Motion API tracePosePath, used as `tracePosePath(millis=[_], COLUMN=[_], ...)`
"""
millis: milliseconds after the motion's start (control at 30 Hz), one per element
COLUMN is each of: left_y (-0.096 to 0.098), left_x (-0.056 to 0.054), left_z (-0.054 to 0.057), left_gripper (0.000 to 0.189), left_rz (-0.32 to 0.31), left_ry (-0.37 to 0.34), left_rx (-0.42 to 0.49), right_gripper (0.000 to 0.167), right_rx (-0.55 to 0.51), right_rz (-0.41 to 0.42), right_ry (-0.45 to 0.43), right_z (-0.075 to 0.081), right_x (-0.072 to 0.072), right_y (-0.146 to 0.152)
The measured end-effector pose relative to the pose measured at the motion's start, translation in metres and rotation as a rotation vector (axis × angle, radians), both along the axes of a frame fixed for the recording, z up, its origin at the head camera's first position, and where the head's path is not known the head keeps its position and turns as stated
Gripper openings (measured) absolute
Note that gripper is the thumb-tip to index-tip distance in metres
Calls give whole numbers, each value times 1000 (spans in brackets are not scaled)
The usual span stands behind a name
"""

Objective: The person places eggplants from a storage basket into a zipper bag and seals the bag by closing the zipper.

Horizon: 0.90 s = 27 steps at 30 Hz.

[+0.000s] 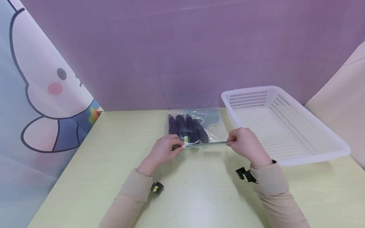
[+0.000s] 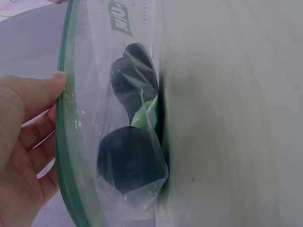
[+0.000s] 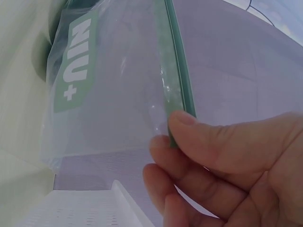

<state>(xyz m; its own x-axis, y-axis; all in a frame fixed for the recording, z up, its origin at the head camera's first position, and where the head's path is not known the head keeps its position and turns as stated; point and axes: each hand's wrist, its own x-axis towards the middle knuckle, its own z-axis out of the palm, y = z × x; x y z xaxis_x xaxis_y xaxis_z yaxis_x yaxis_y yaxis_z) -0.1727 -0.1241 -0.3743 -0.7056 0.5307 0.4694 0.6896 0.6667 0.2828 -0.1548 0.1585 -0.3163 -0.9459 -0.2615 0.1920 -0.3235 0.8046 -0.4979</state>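
Observation:
A clear zip bag (image 1: pixel 212 128) with a green zip strip (image 3: pixel 176 61) holds several dark purple eggplants (image 1: pixel 186 128); a green stem end (image 2: pixel 144 116) shows through the plastic. The bag's mouth edge is stretched level between both hands, nearer the person than the eggplants. My left hand (image 1: pixel 168 147) pinches the strip at its left part, thumb on the near face and fingers behind. At the strip's right end, my right hand (image 1: pixel 246 144) pinches the corner between thumb and forefinger. In the left wrist view the eggplants lie low in the bag, against the pale table.
A white perforated plastic basket (image 1: pixel 308 160) stands on the right of the pale wooden table (image 1: pixel 99 177), close beside the right hand. Behind the table hangs a purple cloth (image 1: pixel 182 57). A cartoon-printed curtain (image 1: pixel 42 177) covers the left side.

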Motion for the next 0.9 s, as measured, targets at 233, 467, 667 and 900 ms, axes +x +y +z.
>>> tracePosePath(millis=[233,467,667,900], left_y=[-3,-5,-7,-8], left_x=[1,1,2,3], left_z=[0,0,0,2], left_gripper=[9,9,10,9], left_rz=[20,30,22,32], left_ry=[-19,-19,1,-1], left_rx=[-12,-21,-7,-9], right_gripper=[15,15,14,14], right_rx=[5,4,2,1], right_rz=[-5,-2,-16,-28], right_ry=[-2,4,19,28], right_z=[0,0,1,2], right_x=[0,0,0,1], right_y=[0,0,1,2])
